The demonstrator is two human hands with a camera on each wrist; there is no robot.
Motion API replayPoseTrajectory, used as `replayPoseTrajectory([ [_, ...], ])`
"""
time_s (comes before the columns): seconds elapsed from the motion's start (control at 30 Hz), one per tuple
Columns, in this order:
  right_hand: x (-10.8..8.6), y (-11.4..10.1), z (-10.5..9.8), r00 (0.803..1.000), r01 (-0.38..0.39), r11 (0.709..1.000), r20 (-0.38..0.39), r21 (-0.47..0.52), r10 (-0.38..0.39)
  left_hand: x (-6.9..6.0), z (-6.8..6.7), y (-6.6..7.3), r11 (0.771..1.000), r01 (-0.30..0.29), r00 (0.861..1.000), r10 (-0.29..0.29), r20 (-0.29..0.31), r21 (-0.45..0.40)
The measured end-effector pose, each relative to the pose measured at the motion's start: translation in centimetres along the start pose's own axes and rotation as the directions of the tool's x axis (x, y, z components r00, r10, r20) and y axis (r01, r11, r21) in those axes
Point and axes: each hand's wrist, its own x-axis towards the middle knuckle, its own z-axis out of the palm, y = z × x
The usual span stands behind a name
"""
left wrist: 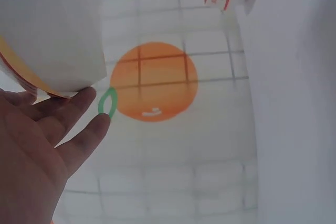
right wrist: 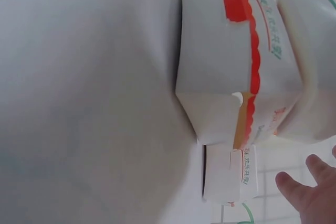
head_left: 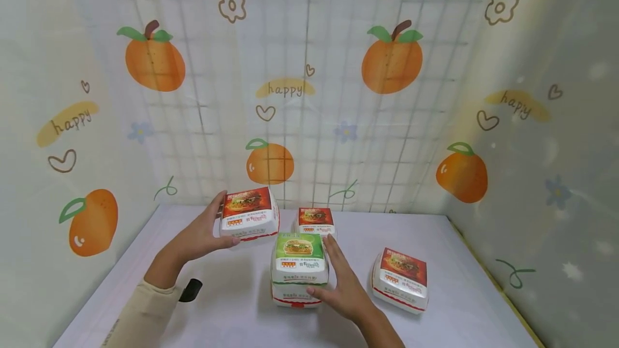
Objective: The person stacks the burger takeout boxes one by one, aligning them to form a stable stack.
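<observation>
My left hand (head_left: 198, 232) grips a red-topped burger box (head_left: 249, 211), held up off the table at its left side. In the left wrist view, fingers (left wrist: 79, 108) lie against this white box (left wrist: 52, 30). A green-topped burger box (head_left: 300, 262) sits stacked on a box with red trim (head_left: 295, 301), whose red tab shows in the right wrist view. Beside the stack's right side is my right hand (head_left: 345, 286), thumb in front and fingers spread; in the right wrist view its fingers (right wrist: 294, 190) appear apart from the boxes.
Behind the stack stands another red-topped box (head_left: 315, 222). One more red-topped box (head_left: 400, 281) sits to the right on the white table (head_left: 232, 305). A curtain printed with oranges (head_left: 391, 66) hangs around the table's back and sides.
</observation>
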Motion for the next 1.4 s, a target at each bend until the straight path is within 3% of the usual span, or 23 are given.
replayPoseTrajectory([
  [0.23, 0.1, -0.2, 0.0, 1.000, 0.007, 1.000, 0.000, 0.006, -0.007, 0.3, 1.7, 0.7, 1.000, -0.020, 0.999, 0.020, 0.028, -0.019],
  [0.6, 0.2, -0.1, -0.1, 1.000, 0.026, 1.000, 0.005, 0.004, -0.026, 0.9, 4.0, 0.8, 0.991, -0.064, 0.997, 0.067, 0.030, -0.116],
  [0.8, 0.6, -0.2, -0.1, 0.999, 0.050, 0.999, -0.012, 0.017, -0.050, 2.0, 5.1, 1.9, 0.988, -0.118, 0.991, 0.124, 0.056, -0.104],
  [1.07, 0.8, -0.5, 0.0, 0.999, 0.018, 0.997, -0.042, 0.074, -0.015, 2.6, 6.0, 2.7, 0.987, -0.136, 0.988, 0.142, 0.069, -0.087],
  [1.4, 0.5, -0.5, -0.3, 0.998, 0.029, 0.996, -0.065, 0.084, -0.024, 3.0, 6.8, 3.4, 0.983, -0.166, 0.982, 0.173, 0.082, -0.079],
])
